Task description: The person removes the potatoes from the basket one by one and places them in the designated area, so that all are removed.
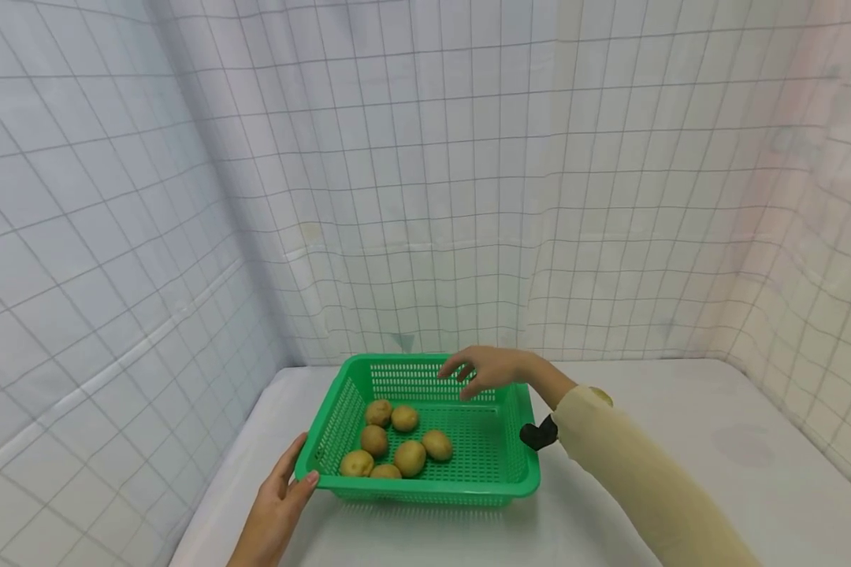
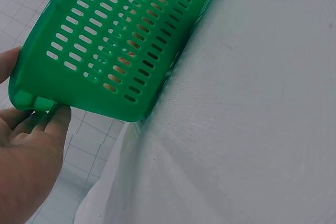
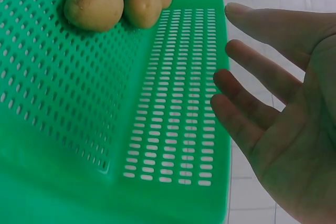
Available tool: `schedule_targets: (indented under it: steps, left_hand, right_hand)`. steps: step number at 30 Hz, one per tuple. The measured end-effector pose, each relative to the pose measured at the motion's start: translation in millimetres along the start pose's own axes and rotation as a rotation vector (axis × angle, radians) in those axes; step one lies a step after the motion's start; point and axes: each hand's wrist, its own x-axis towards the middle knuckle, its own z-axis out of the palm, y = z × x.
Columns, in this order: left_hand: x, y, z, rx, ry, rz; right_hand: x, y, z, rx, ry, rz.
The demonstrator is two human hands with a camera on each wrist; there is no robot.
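Note:
A green slotted plastic basket [image 1: 432,487] stands on the white-covered table, with several potatoes [image 1: 410,458] gathered in its left half. My left hand [image 1: 275,504] grips the rim at the basket's near left corner, thumb on top. In the left wrist view, fingers [image 2: 59,121] curl under the corner of the rim. Over the far right part of the basket hovers my right hand [image 1: 495,368], its relaxed fingers spread and holding nothing. The right wrist view shows that palm [image 3: 294,145] beside the slotted wall [image 3: 173,108], apart from the potatoes [image 3: 94,4].
White cloth with a dark grid [image 1: 432,197] hangs behind the table and along both sides. The white tabletop [image 1: 681,441] extends right of the basket. A black wrist-worn device [image 1: 539,433] sits at the right sleeve, close to the basket's right rim.

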Motion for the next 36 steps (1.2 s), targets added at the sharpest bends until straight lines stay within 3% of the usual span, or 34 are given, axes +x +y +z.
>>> schedule_targets:
  steps: [11,20,28,31,36]
  left_hand:
    - [0.1,0.9,0.8,-0.015,0.007,-0.018]
    - [1.5,-2.3,-0.1,-0.021,0.003,-0.002]
    - [-1.2,-0.6,2.2,-0.001,0.019,-0.031]
    - [-0.7,-0.4,2.6,-0.002,0.021,-0.032]
    - [0.6,-0.1,2.4,-0.003,0.020,-0.024]
  right_hand:
    - [28.8,-2,26,0.016,-0.096,-0.025]
    - [36.7,8,47,0.037,-0.123,-0.014]
    - [42.7,16,64,0.042,-0.152,-0.005]
    - [43.5,15,68,0.012,-0.168,0.031]
    - [45.1,18,71,-0.145,-0.208,0.071]
